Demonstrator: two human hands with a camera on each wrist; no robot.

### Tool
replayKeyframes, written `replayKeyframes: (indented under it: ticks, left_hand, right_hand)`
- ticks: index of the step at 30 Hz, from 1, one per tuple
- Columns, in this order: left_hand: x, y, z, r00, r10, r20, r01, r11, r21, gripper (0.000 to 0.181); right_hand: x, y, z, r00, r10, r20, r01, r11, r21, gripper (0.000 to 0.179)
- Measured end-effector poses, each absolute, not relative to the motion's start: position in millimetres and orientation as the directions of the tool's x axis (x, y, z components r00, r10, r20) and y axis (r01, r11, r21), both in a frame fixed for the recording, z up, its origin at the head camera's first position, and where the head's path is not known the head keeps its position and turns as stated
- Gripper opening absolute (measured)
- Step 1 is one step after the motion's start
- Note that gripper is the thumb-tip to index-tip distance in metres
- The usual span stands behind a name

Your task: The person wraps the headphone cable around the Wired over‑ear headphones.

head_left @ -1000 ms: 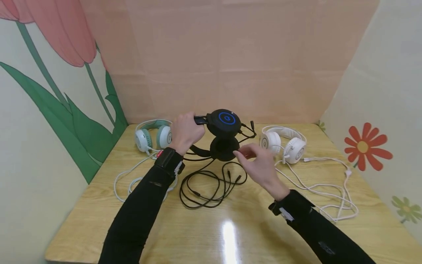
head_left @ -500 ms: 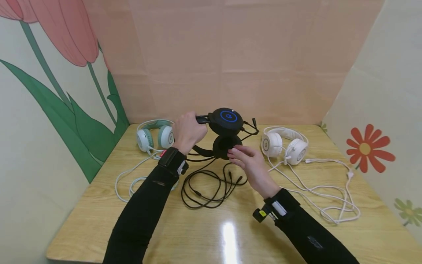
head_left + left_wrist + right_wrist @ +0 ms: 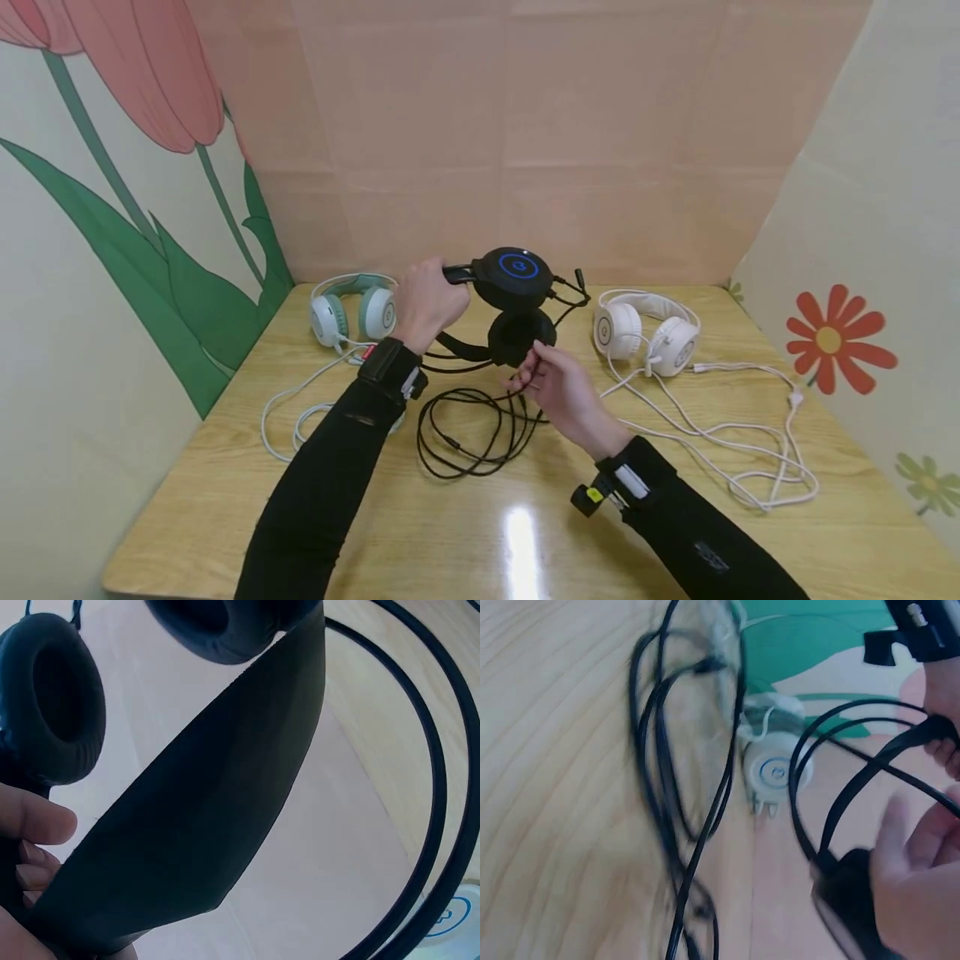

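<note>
My left hand (image 3: 429, 304) grips the headband of the black headphones (image 3: 512, 290) and holds them above the table. The ear cups lie one above the other, the upper one bearing a blue ring logo. The left wrist view shows the broad headband (image 3: 202, 787) running from the curled fingers. Just below the lower ear cup, my right hand (image 3: 566, 400) pinches the headphones' black cable (image 3: 457, 477), which lies mostly in loose loops on the wood. In the right wrist view, that hand (image 3: 922, 889) is partly cut off at the frame's edge.
Mint-and-white headphones (image 3: 326, 321) stand at the back left of the table (image 3: 420, 542), their pale cable beside my left forearm. At the back right are white headphones (image 3: 617, 329) with a white cable (image 3: 772, 504) spread before them. A pink backdrop (image 3: 495, 125) rises behind.
My right hand has moved from the lower ear cup down to the black cable and now pinches it. The right side of the coil has shifted. My left hand has barely moved.
</note>
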State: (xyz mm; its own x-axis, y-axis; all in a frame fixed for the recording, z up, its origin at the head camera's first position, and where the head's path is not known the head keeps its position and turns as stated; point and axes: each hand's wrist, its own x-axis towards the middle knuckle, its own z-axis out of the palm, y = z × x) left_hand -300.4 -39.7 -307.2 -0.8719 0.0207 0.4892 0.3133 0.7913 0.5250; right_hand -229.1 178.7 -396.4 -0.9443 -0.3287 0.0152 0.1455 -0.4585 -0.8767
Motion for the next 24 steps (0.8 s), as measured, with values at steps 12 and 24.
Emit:
replayKeyframes:
  ticks: [12,24]
  left_hand:
    - [-301.5,-52.1,-306.0,-0.866,-0.011,0.499,0.309,0.773,0.554,0.014]
    - [-301.7,-59.0,-303.3,-0.867,-0.029,0.498,0.285,0.791,0.542,0.008]
  right_hand:
    - [-235.3,228.7,-403.6,-0.922,-0.366,0.125,0.033,-0.397,-0.917,0.044]
    - [-244.1,293.0,-383.6,-0.989,-0.139,0.053,-0.092,0.293,-0.952,0.045]
